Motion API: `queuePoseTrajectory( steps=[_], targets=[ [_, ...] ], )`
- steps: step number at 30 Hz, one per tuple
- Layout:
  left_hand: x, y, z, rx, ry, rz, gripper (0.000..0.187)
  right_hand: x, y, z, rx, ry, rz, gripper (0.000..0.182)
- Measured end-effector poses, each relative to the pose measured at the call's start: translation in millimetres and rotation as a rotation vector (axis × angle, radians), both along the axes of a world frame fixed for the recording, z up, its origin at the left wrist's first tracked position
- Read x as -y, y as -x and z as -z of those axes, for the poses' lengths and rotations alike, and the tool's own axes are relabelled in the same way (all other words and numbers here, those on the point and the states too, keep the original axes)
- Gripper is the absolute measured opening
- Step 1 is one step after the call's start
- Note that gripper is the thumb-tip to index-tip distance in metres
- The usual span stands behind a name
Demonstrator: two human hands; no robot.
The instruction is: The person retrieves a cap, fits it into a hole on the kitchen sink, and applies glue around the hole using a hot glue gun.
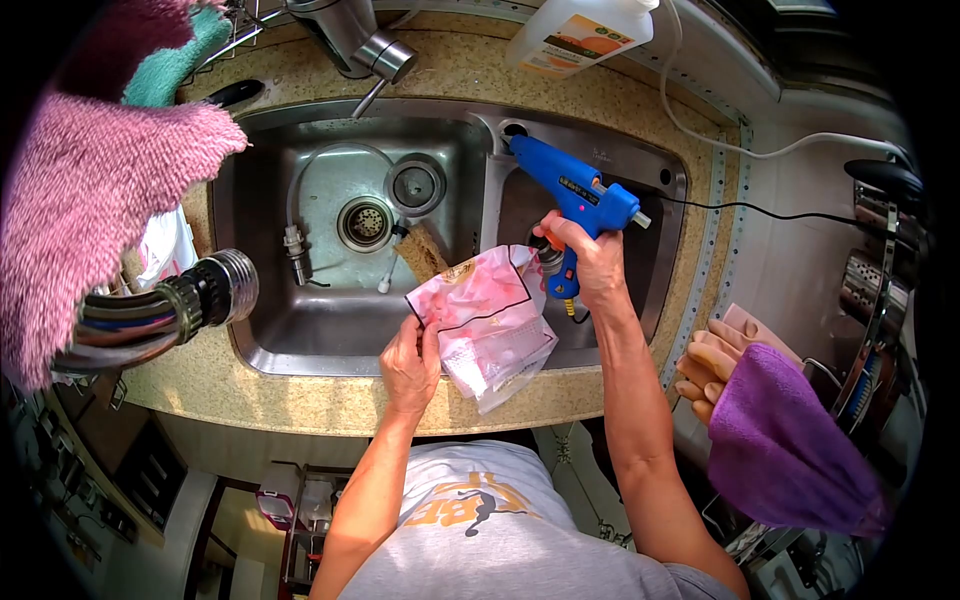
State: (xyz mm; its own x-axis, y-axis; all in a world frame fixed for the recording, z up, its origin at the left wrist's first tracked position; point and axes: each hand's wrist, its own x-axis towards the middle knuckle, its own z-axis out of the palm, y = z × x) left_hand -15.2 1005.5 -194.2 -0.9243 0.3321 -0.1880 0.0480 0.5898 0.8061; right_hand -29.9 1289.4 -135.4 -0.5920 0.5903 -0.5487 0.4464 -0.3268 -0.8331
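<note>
A blue glue gun [568, 185] is gripped by its handle in my right hand [597, 262]. Its nozzle points up and left, right at a hole in the sink's back ledge, and a pale glue stick [641, 219] pokes out of its rear. My left hand [410, 360] pinches the left edge of a pink printed plastic bag [483, 305], which hangs over the front of the sink. The bag covers part of the divider and overlaps the end of a brown brush-like piece [420, 252] in the left basin.
The steel double sink [290, 350] holds a strainer [416, 184] and a clear hose [291, 205]. A faucet [350, 45] and a white bottle [585, 35] stand behind. A chrome pipe [150, 315] juts in at left. Rubber gloves [710, 365] and a purple cloth [785, 440] hang at right.
</note>
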Motion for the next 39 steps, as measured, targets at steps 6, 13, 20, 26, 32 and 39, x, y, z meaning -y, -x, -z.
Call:
queuePoseTrajectory(
  steps=[6,13,20,26,32,39],
  targets=[
    [0.1,0.2,0.6,-0.025,-0.001,0.006,0.013,0.2,0.7,-0.2,0.006,-0.002,-0.007,0.026],
    [0.7,-1.0,2.0,-0.013,0.01,0.005,0.013,-0.9,0.3,1.6,0.015,-0.005,-0.021,0.025],
    [0.2,0.0,0.4,-0.014,0.013,0.004,0.013,-0.4,1.9,1.5,0.025,-0.022,-0.023,0.025],
    [-0.1,0.0,0.6,-0.018,0.019,0.007,0.013,0.8,0.8,0.1,0.015,-0.021,-0.02,0.025],
    [-0.3,-0.4,0.6,-0.02,0.006,0.006,0.013,3.1,-0.2,-0.7,0.0,-0.031,-0.001,0.024],
    [-1.3,0.3,-0.3,-0.025,0.009,0.002,0.012,4.1,-2.3,-0.5,0.011,-0.041,-0.001,0.025]
  ],
)
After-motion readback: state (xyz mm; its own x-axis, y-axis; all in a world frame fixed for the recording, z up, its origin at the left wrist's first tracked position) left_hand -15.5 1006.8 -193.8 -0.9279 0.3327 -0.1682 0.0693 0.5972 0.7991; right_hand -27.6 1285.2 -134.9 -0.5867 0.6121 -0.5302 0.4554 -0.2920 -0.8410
